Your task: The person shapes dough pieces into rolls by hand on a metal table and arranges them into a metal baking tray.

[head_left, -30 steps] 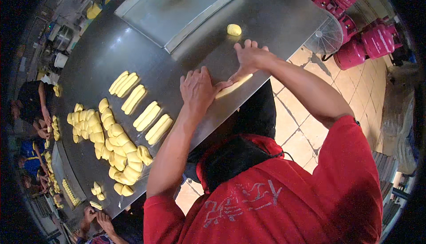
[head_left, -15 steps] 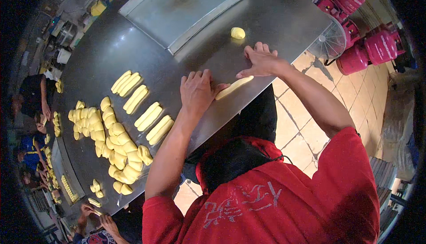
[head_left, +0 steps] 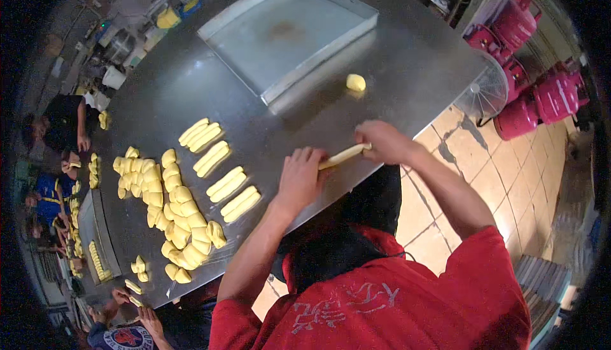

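A pale yellow dough strip [head_left: 345, 154] stretches between my two hands near the table's front edge. My left hand [head_left: 302, 175] is closed at its left end, back of the hand up. At the other end the fingers of my right hand [head_left: 384, 142] are curled round the tip, partly hidden behind the knuckles. Whether the strip touches the steel table [head_left: 305, 121] I cannot tell. Beyond my hands sits a single dough ball [head_left: 356, 82]. Left of my left hand lie rolled dough strips [head_left: 224, 183] in short side-by-side groups, and past them a large heap of dough pieces [head_left: 181, 210].
A shallow metal tray [head_left: 256, 86] stands at the far side of the table. Pink gas cylinders [head_left: 557, 98] and a round fan [head_left: 489, 89] are off to the right. Other people work along the left; one person's hands [head_left: 147, 318] handle dough at the lower left.
My fingers, spread over the strip before, have closed on its two ends. The right hand has turned inward and come nearer. The whole view has shifted a little.
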The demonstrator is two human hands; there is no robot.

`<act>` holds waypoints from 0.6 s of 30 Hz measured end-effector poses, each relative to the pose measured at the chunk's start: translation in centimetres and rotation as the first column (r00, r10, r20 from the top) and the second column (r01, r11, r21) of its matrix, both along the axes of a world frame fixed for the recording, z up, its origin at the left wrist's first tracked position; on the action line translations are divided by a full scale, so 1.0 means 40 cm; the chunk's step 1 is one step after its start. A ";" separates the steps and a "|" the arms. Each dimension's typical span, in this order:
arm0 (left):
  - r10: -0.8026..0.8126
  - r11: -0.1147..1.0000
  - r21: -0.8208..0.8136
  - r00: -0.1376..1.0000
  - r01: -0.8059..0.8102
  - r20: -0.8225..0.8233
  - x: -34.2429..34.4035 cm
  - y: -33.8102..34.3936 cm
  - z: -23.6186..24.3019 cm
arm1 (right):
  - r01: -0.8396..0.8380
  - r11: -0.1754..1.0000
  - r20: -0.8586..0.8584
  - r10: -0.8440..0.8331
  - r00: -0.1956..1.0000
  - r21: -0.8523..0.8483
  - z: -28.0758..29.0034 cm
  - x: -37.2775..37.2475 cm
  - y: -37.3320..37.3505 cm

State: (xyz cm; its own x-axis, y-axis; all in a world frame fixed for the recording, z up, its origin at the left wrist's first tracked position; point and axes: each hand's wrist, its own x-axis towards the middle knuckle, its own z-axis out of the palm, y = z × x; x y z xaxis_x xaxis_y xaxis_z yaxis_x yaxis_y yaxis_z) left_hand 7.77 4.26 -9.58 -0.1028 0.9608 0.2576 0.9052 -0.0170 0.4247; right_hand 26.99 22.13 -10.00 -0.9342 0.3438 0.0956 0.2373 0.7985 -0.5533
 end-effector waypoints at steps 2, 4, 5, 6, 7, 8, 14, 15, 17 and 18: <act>-0.115 0.982 -0.141 0.991 0.124 0.070 -0.024 0.003 -0.001 | -0.014 0.994 0.004 0.014 1.000 0.113 0.017 -0.030 -0.003; -0.099 0.991 -0.081 0.993 0.104 0.069 -0.052 0.036 0.036 | 0.055 0.997 -0.035 -0.057 0.998 -0.053 0.075 -0.050 0.013; -0.089 0.995 -0.032 0.993 0.091 0.080 -0.069 0.057 0.054 | 0.053 0.998 -0.046 -0.055 0.997 -0.039 0.071 -0.060 0.040; -0.084 0.996 -0.022 0.994 0.086 0.069 -0.091 0.077 0.056 | 0.037 0.999 -0.104 -0.039 0.994 -0.020 0.055 -0.071 0.071; -0.070 0.995 -0.069 0.997 0.072 0.037 -0.119 0.100 0.049 | 0.024 1.000 -0.161 -0.023 0.987 0.001 0.045 -0.082 0.093; -0.055 0.992 -0.115 0.998 0.055 0.004 -0.139 0.113 0.038 | 0.020 1.000 -0.171 -0.018 0.985 0.010 0.035 -0.084 0.108; 0.059 0.995 -0.089 0.992 -0.050 0.107 -0.090 0.085 0.057 | 0.512 0.858 -0.284 -0.500 0.818 -0.036 0.037 -0.109 0.187; 0.076 0.997 -0.005 0.991 -0.076 0.110 -0.082 0.082 0.069 | 0.509 0.860 -0.288 -0.497 0.819 -0.035 0.036 -0.114 0.190; 0.109 0.994 0.009 0.973 -0.113 0.204 -0.058 0.075 0.088 | 0.489 0.866 -0.068 -0.497 0.865 -0.104 0.028 -0.124 0.192; 0.144 0.987 0.021 0.944 -0.157 0.296 -0.052 0.071 0.101 | 0.478 0.873 -0.070 -0.486 0.871 -0.100 0.031 -0.137 0.183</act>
State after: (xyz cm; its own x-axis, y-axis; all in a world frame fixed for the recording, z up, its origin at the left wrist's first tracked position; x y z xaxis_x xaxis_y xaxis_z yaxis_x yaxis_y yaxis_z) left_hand 5.68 7.09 -5.56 -0.3228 0.9168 0.2353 0.7346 0.0859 0.6730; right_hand 21.50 29.43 -8.75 -0.6392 0.7587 0.1255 0.5281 0.5517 -0.6456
